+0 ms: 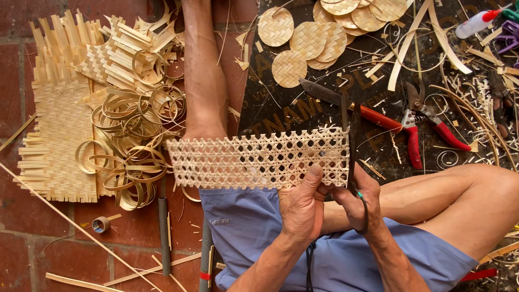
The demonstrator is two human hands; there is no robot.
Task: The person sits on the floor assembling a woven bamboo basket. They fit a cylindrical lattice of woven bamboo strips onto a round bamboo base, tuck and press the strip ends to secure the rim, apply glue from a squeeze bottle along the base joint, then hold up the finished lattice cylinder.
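Blue shorts (254,232) fill the near edge, person seated on brick floor (16,70), knees out. Left hand (303,208) pinches the lower edge of a long open-weave cane strip (259,159), thumb on top, fingers closed under it; strip held flat and level, reaching left across the shin. Right hand (359,203) is closed through the loops of dark scissors (352,146), blades pointing up along the strip's right end, apparently partly open around the edge, exact gap hard to tell. Dark mat (281,108) beyond carries round woven discs (308,40), red-handled pruners (427,121), a big knife with red handle (346,103), a glue bottle (476,22) and splint offcuts. Left side: woven bamboo mat (57,135) with coiled strips (135,140) piled on it, small tape roll (100,224) on the bricks. Risks, judged: strip is only held at one point, so the long free end may sag or twist and drag the cut off line; a skewed cut could sever weave crossings and let strands fray loose; left thumb sits just beside the blades, could get nicked.
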